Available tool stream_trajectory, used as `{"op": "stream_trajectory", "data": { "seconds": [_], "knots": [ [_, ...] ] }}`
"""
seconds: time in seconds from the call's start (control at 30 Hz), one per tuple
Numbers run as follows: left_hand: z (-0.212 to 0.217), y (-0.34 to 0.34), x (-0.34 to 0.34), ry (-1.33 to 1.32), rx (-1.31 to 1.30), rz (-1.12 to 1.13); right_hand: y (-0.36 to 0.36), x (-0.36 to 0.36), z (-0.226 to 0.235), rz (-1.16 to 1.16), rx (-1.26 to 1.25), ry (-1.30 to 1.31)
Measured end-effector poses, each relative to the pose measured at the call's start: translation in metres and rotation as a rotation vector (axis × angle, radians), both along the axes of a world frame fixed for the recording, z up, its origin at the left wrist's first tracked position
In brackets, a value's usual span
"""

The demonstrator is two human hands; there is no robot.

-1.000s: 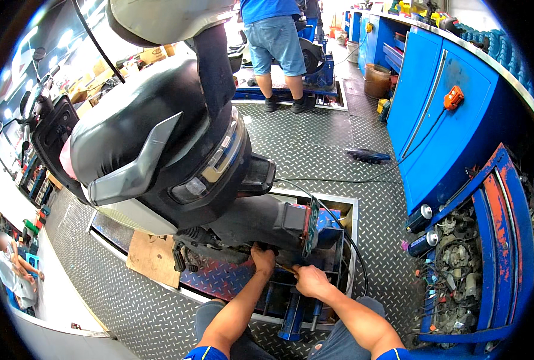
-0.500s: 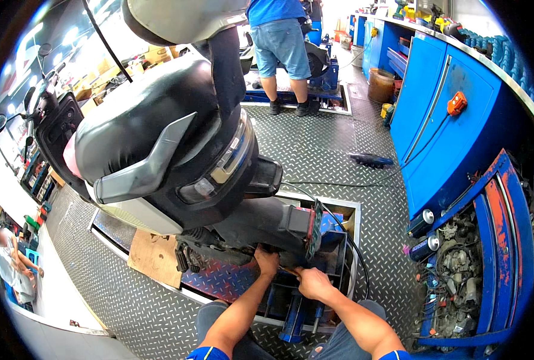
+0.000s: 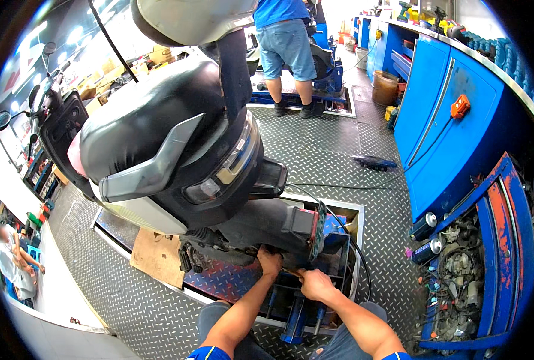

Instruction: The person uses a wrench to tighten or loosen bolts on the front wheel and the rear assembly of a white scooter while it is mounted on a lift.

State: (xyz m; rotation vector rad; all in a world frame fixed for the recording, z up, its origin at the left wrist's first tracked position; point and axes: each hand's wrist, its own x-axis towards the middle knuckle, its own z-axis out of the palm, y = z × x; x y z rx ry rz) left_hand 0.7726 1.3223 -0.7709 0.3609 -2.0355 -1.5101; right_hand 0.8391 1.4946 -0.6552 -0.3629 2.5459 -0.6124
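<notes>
A scooter (image 3: pixel 153 114) with a black seat and grey grab rail stands in front of me, its rear end toward me. My left hand (image 3: pixel 270 262) reaches under the dark rear mudguard (image 3: pixel 258 222), beside the wheel area; its fingertips are hidden there. Right of it, my right hand (image 3: pixel 316 284) is closed around a thin orange-brown handle (image 3: pixel 291 273) that points toward the left hand. The handle's far end is hidden under the scooter. Below my hands is the blue and black metal frame of the lift (image 3: pixel 294 321).
At the right stand a blue cabinet (image 3: pixel 447 114) with an orange control box (image 3: pixel 460 107), two spray cans (image 3: pixel 424 225), and a blue-red tray of used parts (image 3: pixel 504 240). A black cable (image 3: pixel 363 264) curves round the lift. Another person (image 3: pixel 286 51) stands ahead; cardboard (image 3: pixel 157 257) lies left.
The whole view has shifted slightly, so the scooter and cabinet sit a little farther right and lower. Both hands keep nearly the same place and pose.
</notes>
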Motion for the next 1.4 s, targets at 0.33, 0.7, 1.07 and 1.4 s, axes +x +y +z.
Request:
{"op": "stream_trajectory", "data": {
  "seconds": [0.33,0.7,1.07,1.4],
  "knots": [
    [-0.017,-0.004,-0.006,-0.122,0.043,-0.038,0.001,0.000,0.001,-0.009,-0.008,0.039],
    [0.008,0.007,0.002,-0.171,0.096,-0.013,0.005,0.000,-0.002,-0.021,-0.035,0.029],
    [-0.067,-0.015,-0.013,-0.208,-0.153,-0.125,-0.001,-0.001,0.000,-0.017,-0.021,0.005],
    [-0.019,-0.006,-0.002,-0.350,0.072,-0.114,0.001,-0.001,0.004,-0.015,-0.013,0.014]
  ]
}}
